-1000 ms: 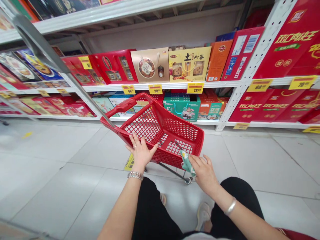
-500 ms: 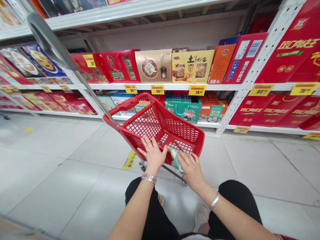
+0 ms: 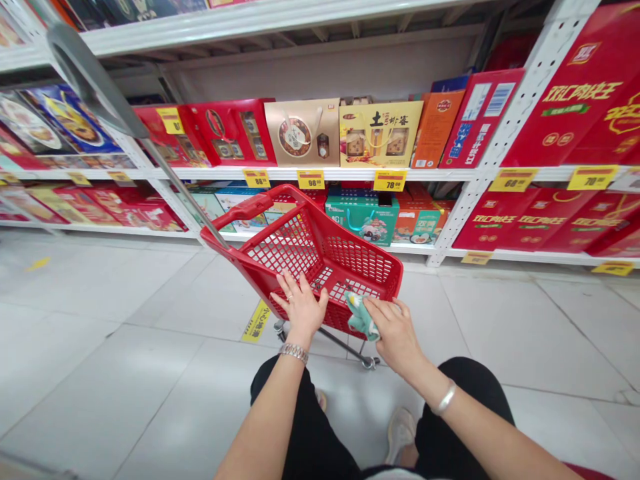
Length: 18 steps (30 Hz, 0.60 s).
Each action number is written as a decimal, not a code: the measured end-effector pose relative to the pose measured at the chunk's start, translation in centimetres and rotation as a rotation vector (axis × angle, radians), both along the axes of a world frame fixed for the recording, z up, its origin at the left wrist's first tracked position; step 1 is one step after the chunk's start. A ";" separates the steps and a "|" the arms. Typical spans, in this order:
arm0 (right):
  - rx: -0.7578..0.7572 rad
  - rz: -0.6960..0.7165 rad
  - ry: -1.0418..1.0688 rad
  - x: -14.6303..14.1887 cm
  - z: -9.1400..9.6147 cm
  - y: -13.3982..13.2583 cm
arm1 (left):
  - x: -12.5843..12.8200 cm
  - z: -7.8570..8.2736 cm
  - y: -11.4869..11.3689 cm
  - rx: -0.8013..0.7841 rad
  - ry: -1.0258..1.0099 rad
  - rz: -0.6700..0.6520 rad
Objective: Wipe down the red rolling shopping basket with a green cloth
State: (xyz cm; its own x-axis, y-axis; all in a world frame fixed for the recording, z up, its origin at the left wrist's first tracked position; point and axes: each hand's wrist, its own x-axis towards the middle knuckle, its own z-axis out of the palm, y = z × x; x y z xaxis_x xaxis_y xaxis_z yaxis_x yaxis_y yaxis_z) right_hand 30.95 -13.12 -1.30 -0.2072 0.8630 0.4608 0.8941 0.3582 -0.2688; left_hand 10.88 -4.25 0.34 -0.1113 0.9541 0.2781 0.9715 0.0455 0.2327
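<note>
A red plastic shopping basket cart (image 3: 357, 250) with perforated walls stands in front of me on small wheels, its long grey handle (image 3: 90, 80) slanting up to the left. My left hand (image 3: 301, 305) lies with fingers spread on the near rim of the basket. In my right hand (image 3: 395, 327) is a green cloth (image 3: 361, 317) with a white and yellow flower print, bunched under the fingers. The cloth is at the near wall of the basket, towards its right end. Whether it touches the plastic there I cannot tell.
White metal shelves (image 3: 320, 175) with boxed goods and yellow price tags run along behind the cart. Stacked red gift boxes (image 3: 575, 100) fill the right side. A yellow floor sticker (image 3: 257, 321) lies beside the cart on pale tiles (image 3: 150, 393). My knees flank my arms.
My right hand and the cloth have shifted slightly right, and more of the cloth shows. My left hand stays spread on the rim. The view has moved a little.
</note>
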 end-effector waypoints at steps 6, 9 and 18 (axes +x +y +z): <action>-0.025 0.038 -0.049 -5.4 -0.6 2.7 | -0.8 -0.5 0.0 0.025 0.011 -0.021; 0.055 0.061 -0.095 -5.1 -1.6 2.0 | -1.3 -0.4 -0.1 0.020 0.006 -0.031; 0.117 0.133 -0.176 2.1 -3.4 -2.0 | -2.5 0.0 0.2 -0.049 -0.072 -0.011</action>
